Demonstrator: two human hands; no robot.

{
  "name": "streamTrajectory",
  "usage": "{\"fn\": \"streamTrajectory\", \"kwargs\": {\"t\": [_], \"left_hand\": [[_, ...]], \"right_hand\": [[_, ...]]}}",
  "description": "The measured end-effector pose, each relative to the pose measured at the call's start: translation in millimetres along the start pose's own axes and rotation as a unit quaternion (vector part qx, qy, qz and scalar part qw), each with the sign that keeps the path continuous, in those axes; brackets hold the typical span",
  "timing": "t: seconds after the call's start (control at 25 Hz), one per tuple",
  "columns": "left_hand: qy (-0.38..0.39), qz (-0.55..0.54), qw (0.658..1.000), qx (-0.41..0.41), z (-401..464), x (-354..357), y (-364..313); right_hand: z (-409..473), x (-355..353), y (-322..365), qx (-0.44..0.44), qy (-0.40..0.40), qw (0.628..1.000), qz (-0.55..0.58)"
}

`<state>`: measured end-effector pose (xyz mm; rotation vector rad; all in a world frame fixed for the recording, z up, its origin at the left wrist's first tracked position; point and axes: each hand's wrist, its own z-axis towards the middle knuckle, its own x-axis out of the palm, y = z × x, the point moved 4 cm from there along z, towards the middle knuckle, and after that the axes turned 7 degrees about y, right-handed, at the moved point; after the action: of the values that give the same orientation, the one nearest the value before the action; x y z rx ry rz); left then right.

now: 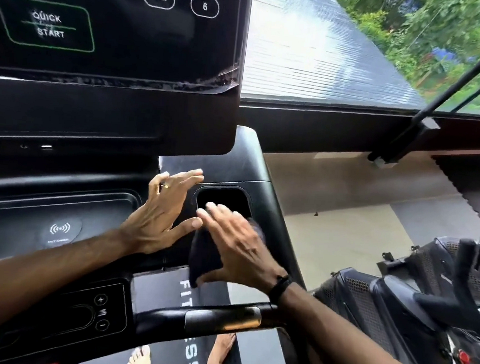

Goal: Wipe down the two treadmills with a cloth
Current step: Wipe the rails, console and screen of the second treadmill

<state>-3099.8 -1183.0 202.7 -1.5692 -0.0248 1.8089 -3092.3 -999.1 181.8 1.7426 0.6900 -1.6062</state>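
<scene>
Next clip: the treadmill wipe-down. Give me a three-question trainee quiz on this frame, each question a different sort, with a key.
1. True or false: the right hand presses the dark cloth flat with straight fingers.
2. Multiple choice: where does the left hand lie? A) on the handlebar B) on the console beside the cup holder C) on the Quick Start button
3. Fill in: the charging pad sits to the ____ of both hands.

Key
1. True; the cloth shows under its palm, near the cup holder's edge.
2. B; fingers spread, holding nothing.
3. Left.
</scene>
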Motion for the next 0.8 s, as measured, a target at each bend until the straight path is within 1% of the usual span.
{"fn": "streamTrajectory", "kwargs": {"t": [0.08, 0.12, 0.2, 0.28, 0.36, 0.44, 0.52, 0.64, 0.72, 0.8], "left_hand": [[0.002, 0.006, 1.0, -0.012, 1, -2, 0], [0.003, 0.005, 1.0, -0.018, 1, -2, -1], [0.0, 0.006, 1.0, -0.024, 0, -2, -1], [0.002, 0.011, 1.0, -0.026, 1, -2, -1], [0.006, 0.013, 0.999, -0.033, 2, -2, -1], [0.012, 0.019, 0.999, -0.036, 2, -1, -1], [0.013, 0.026, 0.999, -0.034, 1, 0, -3], [0.017, 0.023, 0.999, -0.035, 1, 0, -2], [0.013, 0.015, 0.999, -0.042, 1, -1, -1], [0.008, 0.008, 0.999, -0.045, 0, -1, -1]], "right_hand": [[-8, 5, -17, 0.024, -0.015, 0.999, -0.032], [-8, 9, -13, 0.028, -0.015, 0.999, -0.037], [2, 16, 10, 0.041, -0.025, 0.999, -0.015], [14, 17, 36, 0.094, -0.04, 0.994, 0.024], [20, 17, 46, 0.134, -0.036, 0.989, 0.044], [15, 17, 38, 0.114, -0.042, 0.992, 0.042], [3, 11, 17, 0.056, -0.052, 0.997, 0.024], [-13, 1, -16, -0.029, -0.035, 0.998, 0.039], [-20, 0, -22, -0.04, -0.009, 0.996, 0.084], [-21, -2, -16, -0.019, 0.004, 0.992, 0.127]]}}
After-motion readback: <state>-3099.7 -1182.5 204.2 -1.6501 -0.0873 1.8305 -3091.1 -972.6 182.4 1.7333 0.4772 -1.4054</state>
